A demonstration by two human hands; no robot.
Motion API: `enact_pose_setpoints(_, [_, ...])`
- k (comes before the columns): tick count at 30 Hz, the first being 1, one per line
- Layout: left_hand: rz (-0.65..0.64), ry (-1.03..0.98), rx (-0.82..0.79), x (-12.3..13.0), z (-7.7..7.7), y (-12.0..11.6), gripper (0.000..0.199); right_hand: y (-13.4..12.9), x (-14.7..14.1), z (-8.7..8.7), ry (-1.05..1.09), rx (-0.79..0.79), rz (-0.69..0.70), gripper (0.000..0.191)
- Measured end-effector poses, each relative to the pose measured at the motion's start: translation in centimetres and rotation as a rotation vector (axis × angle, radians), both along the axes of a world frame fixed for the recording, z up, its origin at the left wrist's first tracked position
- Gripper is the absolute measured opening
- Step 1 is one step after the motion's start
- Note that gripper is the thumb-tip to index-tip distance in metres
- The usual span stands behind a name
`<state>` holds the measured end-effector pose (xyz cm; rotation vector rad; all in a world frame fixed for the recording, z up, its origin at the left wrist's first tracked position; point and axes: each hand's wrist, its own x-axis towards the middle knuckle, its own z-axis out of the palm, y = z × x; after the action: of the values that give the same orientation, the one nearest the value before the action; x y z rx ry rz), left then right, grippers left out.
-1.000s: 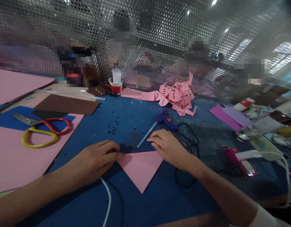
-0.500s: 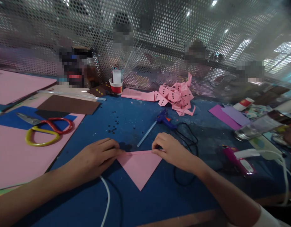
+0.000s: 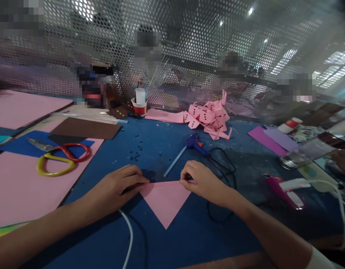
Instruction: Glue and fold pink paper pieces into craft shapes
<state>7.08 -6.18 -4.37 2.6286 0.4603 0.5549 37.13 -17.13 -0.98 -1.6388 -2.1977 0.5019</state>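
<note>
A pink paper triangle (image 3: 165,203) lies on the blue table, one corner pointing toward me and a narrow fold along its far edge. My left hand (image 3: 123,185) pinches the left end of that folded edge. At the right end, my right hand (image 3: 199,182) has its thumb and fingers closed on the paper. Just beyond the paper lies a blue glue gun (image 3: 197,145), its clear glue stick (image 3: 174,161) pointing toward me.
Scissors (image 3: 63,157) with red and yellow handles lie on coloured paper at left. Folded pink paper pieces (image 3: 207,117) are heaped at the back beside a paper cup (image 3: 139,107). A magenta glue gun (image 3: 286,192) and a clear bottle (image 3: 307,150) are at right. A white cable (image 3: 129,235) runs in front.
The view has shifted slightly, so the table things appear a little lower and further right. Both hands keep their hold on the paper's folded edge.
</note>
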Motion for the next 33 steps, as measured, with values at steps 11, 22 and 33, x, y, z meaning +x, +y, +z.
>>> enact_pose_setpoints(11, [0.022,-0.012,-0.065,0.0,0.2,0.1,0.023,0.3,-0.2,-0.6,0.014,-0.013,-0.014,0.011])
enact_pose_setpoints(22, [0.021,-0.057,-0.117,-0.1,-0.2,0.3,0.021,0.0,0.2,-0.3,0.103,-0.033,-0.008,0.007])
enact_pose_setpoints(33, [0.067,-0.043,-0.289,0.3,-0.3,0.6,0.017,1.1,2.8,-0.7,-0.064,0.239,-0.161,0.014])
